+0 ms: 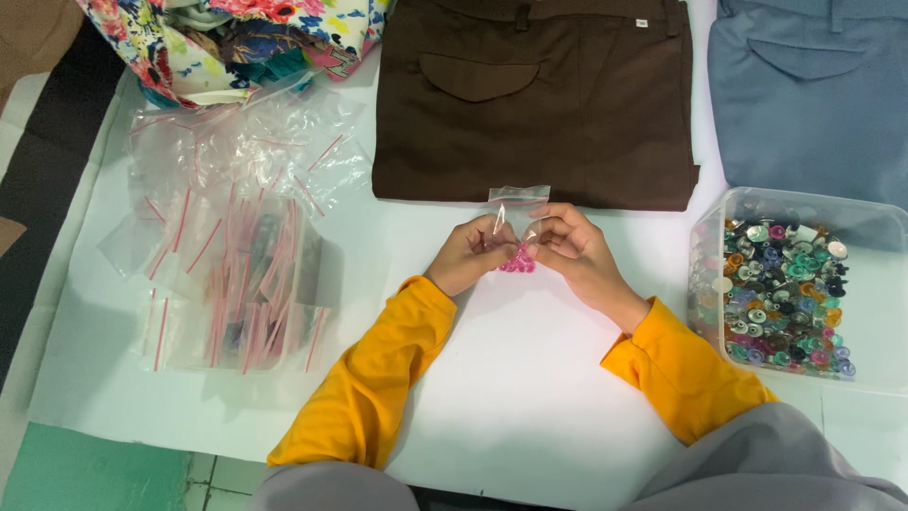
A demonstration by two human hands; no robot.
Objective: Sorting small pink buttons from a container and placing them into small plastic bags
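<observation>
My left hand [470,252] and my right hand [573,248] meet over the white surface and pinch a small clear zip bag [518,206] between them. Several pink buttons [518,262] sit in the bottom of that bag, just under my fingers. Both arms wear yellow sleeves. The bag's top edge stands up against the lower hem of folded brown trousers [530,95].
A heap of empty clear zip bags [232,255] with red seal strips lies at the left. A clear plastic box [851,213] of mixed coloured buttons [785,298] stands at the right. Folded blue-grey trousers [813,85] lie at the back right, floral fabric [236,38] at the back left.
</observation>
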